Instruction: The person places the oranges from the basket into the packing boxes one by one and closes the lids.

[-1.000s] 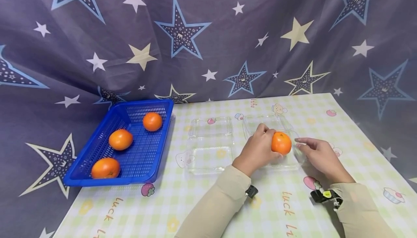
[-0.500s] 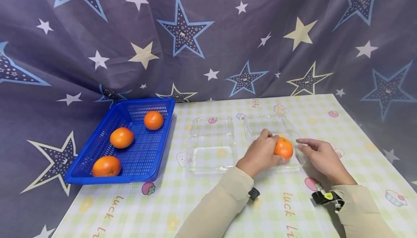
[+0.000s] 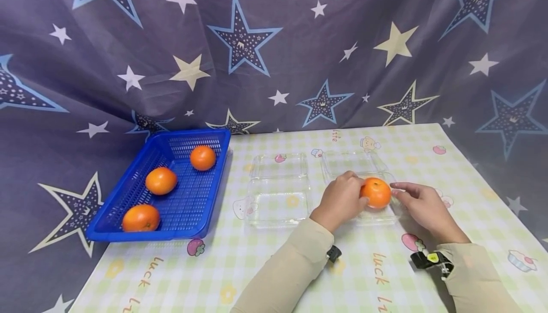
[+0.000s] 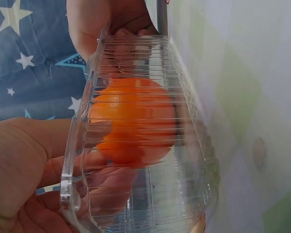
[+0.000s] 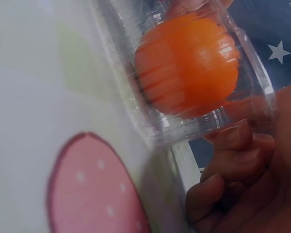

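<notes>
An orange (image 3: 376, 193) sits low in the front half of the right-hand clear plastic clamshell container (image 3: 376, 219). My left hand (image 3: 340, 201) holds the orange from its left side, thumb and fingers on the peel. Through the ribbed wall in the left wrist view, the orange (image 4: 136, 121) shows with the left hand's (image 4: 24, 165) fingers against it. At the container's right edge is my right hand (image 3: 421, 208), pinching the rim. In the right wrist view, the right hand's (image 5: 252, 165) index finger reaches over the wall near the orange, other fingers curled outside.
A blue plastic basket (image 3: 210, 199) with three oranges, one being the front orange (image 3: 141, 218), stands at the left. Another open clear clamshell container (image 3: 278, 177) lies mid-table. A starry curtain (image 3: 274, 56) hangs behind the checked tablecloth (image 3: 257, 275).
The orange has moved down and slightly right into the container, and more of it shows beside my left hand. The right hand has stayed at the container's edge.
</notes>
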Demonstrator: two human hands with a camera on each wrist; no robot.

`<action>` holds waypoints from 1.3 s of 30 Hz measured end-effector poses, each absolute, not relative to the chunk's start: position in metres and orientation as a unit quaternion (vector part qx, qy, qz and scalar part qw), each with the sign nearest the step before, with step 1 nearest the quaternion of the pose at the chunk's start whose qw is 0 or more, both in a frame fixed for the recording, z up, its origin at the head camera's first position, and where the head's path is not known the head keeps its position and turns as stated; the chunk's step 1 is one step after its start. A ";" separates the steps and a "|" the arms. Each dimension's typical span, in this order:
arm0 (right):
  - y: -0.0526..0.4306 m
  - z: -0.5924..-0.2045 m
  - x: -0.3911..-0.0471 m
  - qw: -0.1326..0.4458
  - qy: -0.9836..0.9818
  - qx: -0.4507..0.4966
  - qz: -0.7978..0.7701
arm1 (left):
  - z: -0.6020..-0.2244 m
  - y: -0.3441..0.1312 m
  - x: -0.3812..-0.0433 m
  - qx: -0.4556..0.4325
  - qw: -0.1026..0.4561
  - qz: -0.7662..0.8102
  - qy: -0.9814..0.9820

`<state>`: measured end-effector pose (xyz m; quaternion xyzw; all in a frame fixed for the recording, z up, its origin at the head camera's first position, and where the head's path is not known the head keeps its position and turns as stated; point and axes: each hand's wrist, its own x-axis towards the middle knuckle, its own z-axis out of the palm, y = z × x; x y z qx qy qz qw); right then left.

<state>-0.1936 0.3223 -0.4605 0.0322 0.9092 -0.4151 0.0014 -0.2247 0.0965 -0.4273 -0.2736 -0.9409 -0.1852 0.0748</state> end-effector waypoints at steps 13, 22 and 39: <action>0.321 -0.462 -0.192 0.003 0.896 0.049 -0.441 | -0.425 0.099 -0.222 -0.307 0.056 -0.172 -0.934; 0.318 -0.462 -0.194 -0.003 0.901 0.058 -0.430 | -0.426 0.100 -0.223 -0.314 0.066 -0.152 -0.935; 0.318 -0.462 -0.194 0.007 0.900 0.058 -0.432 | -0.417 0.092 -0.221 -0.304 0.083 -0.160 -0.935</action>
